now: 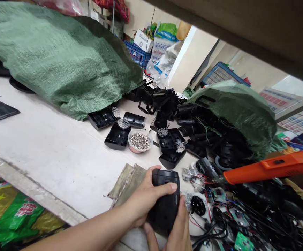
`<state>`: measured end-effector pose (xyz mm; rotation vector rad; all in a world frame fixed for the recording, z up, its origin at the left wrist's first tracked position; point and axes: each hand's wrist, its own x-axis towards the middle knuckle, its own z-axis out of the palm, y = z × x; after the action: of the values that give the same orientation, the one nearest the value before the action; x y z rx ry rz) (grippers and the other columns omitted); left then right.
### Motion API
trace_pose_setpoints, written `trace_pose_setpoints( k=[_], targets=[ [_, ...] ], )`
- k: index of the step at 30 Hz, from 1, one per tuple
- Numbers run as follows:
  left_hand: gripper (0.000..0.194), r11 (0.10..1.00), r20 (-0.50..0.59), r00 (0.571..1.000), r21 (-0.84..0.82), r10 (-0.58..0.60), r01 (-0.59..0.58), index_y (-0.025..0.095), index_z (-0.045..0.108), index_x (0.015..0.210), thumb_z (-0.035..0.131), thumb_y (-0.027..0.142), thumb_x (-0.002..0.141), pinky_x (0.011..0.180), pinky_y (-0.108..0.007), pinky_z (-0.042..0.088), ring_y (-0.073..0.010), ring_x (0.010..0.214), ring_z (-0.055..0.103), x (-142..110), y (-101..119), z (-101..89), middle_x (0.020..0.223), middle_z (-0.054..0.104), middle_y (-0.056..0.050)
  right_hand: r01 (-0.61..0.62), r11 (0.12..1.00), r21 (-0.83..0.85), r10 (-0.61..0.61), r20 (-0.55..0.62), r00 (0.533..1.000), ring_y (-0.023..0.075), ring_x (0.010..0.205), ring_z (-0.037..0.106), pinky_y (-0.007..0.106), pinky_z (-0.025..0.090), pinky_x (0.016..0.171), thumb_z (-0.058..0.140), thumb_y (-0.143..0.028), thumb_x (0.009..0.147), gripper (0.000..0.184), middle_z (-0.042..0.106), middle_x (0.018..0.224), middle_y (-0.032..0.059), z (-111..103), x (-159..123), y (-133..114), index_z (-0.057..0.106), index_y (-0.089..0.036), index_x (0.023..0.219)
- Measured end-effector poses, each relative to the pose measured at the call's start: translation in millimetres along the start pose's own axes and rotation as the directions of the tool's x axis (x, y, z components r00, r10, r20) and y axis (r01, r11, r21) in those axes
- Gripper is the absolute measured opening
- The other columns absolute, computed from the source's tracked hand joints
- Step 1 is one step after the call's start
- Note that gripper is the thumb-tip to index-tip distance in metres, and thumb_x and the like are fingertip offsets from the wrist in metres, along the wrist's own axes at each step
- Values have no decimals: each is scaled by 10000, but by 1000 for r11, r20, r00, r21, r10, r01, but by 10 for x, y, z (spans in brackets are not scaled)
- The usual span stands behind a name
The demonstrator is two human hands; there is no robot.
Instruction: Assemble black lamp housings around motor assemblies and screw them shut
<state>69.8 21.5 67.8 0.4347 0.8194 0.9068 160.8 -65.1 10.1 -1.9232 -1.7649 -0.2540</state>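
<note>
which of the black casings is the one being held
The smooth-faced black casing, gripped between the left hand and right hand. Several other casings lie unheld farther off, near the bowl of small metal parts.

You can't fully read any wording here. On the green-and-gold bag (17,216) at your lower left, you can see a large red character with a pale outline, too unclear to name, and a yellow star. The white carton (141,42) at the back carries a dark line of capitals above a round emblem, too blurred for you to read, as is the pale lettering on the green-and-blue bag (166,32) beside it.
</note>
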Motion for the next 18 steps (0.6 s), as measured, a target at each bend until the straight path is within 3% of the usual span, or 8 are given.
trace_pose_setpoints(
  k=[2,7,18],
  targets=[
    [594,1000,-25,1000,-12,-2,2,249,448,1139,771,220,642,740,-262,439,-155,776,594,10,-10,21,897,616,12,-13,1000,-1,13,-33,999,451,1124,549,542,534,761,554,-492,811,888,454,1328,308,-4,22,-10,153,-32,1456],
    [683,999,-72,997,-41,-24,21,259,394,1212,777,244,647,739,-277,462,-154,753,600,8,-31,59,929,618,-4,-58,998,-4,57,-96,994,418,1029,618,469,555,651,531,-408,829,773,525,1256,293,36,50,-21,223,-47,1439],
    [773,999,-85,996,-44,-20,16,259,373,1285,795,284,638,796,-307,467,-192,824,633,-15,-61,70,994,638,-29,-66,997,-27,62,-135,989,421,1059,600,498,548,710,512,-424,830,775,521,1258,288,75,15,-56,225,-39,1438]
  ],
)
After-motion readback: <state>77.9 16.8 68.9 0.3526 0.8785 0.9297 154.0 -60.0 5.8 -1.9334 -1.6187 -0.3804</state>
